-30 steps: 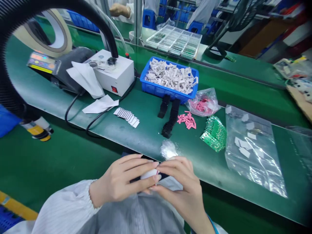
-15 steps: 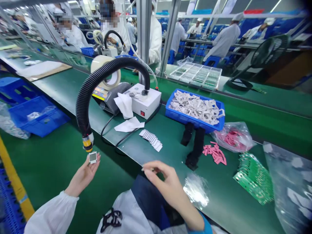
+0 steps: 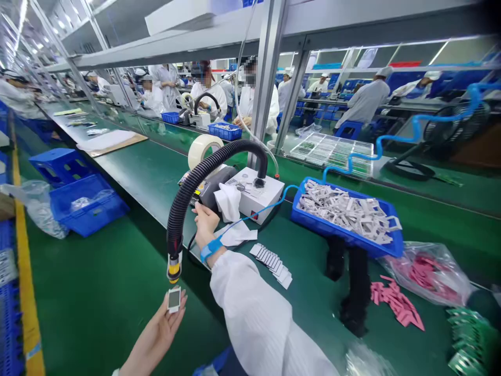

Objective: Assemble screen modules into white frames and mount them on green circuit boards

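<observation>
- Head view, left hand (image 3: 165, 325): palm up, thumb and fingers closed on the edges of a small, flat, white-framed square part with a grey window (image 3: 174, 299). The window faces outward and is unobstructed by the fingers.
- Part position: beyond the bench's front edge, above the green floor (image 3: 94, 292), just below the yellow-and-black nozzle (image 3: 174, 269) on a black corrugated hose (image 3: 180, 209). Contact between nozzle and part cannot be determined.
- Right hand (image 3: 206, 222): fingers partly curled at the front of a dark grey tape dispenser (image 3: 217, 185). Whether the fingers press it, or how far they are closed, cannot be determined. A blue wristband (image 3: 210, 249) encircles the wrist.
- Bench edge: the front edge of the green bench (image 3: 144, 177) runs diagonally, passing beneath the right forearm.
- Room, left side: green floor extends from the left hand to a blue plastic crate (image 3: 88, 214), well apart.
- Room, right side: white crumpled sheets (image 3: 238, 235) lie near the right wrist; a fanned row of thin white rectangular pieces (image 3: 271, 265) lies beside the white sleeve (image 3: 254, 308).
</observation>
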`<state>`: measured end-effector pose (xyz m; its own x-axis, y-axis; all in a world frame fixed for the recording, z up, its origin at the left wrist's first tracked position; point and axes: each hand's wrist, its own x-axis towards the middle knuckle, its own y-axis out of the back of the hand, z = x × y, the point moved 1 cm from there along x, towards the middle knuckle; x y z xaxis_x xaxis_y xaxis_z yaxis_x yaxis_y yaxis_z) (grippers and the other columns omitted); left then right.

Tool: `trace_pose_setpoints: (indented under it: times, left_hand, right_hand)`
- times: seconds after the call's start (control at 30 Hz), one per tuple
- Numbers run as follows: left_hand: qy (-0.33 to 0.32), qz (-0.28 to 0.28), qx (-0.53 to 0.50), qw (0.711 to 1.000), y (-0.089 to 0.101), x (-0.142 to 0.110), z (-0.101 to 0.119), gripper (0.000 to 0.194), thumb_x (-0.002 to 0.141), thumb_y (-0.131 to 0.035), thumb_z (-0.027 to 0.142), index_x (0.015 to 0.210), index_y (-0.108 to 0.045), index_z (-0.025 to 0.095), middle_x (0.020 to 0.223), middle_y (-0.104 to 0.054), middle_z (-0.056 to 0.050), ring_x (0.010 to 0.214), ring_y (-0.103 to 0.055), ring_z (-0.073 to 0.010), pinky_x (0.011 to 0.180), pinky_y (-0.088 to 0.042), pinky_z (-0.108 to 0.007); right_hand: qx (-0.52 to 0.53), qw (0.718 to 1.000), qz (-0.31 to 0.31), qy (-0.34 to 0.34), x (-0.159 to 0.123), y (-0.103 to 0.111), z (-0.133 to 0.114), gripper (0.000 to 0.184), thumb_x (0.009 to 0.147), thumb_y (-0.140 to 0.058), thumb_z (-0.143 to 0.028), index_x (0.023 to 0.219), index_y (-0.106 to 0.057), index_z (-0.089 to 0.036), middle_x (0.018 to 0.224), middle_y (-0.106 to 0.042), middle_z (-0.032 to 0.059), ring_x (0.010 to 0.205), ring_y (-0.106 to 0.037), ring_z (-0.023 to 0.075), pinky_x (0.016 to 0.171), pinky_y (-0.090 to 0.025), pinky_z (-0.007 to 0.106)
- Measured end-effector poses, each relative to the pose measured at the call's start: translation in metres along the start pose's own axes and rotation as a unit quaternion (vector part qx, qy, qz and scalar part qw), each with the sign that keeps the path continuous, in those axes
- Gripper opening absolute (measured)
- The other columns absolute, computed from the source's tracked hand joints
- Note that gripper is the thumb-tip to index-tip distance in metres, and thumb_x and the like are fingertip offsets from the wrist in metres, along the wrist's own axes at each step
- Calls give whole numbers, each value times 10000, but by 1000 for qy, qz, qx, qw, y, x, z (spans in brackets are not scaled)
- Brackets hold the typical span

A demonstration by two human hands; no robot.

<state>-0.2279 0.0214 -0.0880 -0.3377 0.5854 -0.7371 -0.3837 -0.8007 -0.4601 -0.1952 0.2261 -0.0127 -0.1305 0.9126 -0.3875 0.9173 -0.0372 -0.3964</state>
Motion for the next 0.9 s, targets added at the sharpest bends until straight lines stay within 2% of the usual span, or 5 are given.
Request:
trace_pose_setpoints:
  times: [0.17,0.43,0.6,0.73,0.9]
  left_hand:
    - [-21,-9,-26,999,0,12,8,463,949,-309,86,1410,-308,125,799,-753,-73,716,-722,-165,603,-607,-216]
    - [15,-63,-26,998,-47,5,-13,403,958,-309,130,1335,-445,162,855,-754,-66,751,-720,-153,643,-599,-209]
    - [81,-99,42,991,-78,-52,-55,351,921,-371,64,1220,-536,147,876,-749,-80,734,-722,-172,615,-602,-239]
    - [219,-140,93,961,-105,-112,-96,200,903,-469,120,1034,-618,139,835,-751,-70,717,-721,-169,621,-595,-241]
    - [314,-197,69,926,-127,-163,-129,153,867,-568,252,921,-677,160,885,-754,-59,772,-718,-153,665,-590,-223]
  right_hand:
    - [49,999,-22,-10,-20,15,-4,242,855,-565,-338,847,-569,-96,637,-522,-48,460,-366,-4,454,-326,129]
    - [104,992,-48,-51,-147,118,-34,362,638,-704,-437,703,-494,-150,525,-357,-79,415,-239,-2,394,-155,158]
    - [30,992,5,123,-211,188,-47,411,729,-647,-469,574,-446,-146,527,-349,-46,464,-308,20,436,-284,149]
    - [-97,942,136,291,-237,243,-46,304,744,-667,-380,579,-548,-155,697,-513,19,648,-500,77,556,-420,176]
    - [-150,904,237,322,-261,285,-47,205,739,-682,-299,614,-589,-167,943,-575,54,839,-562,112,682,-459,206]
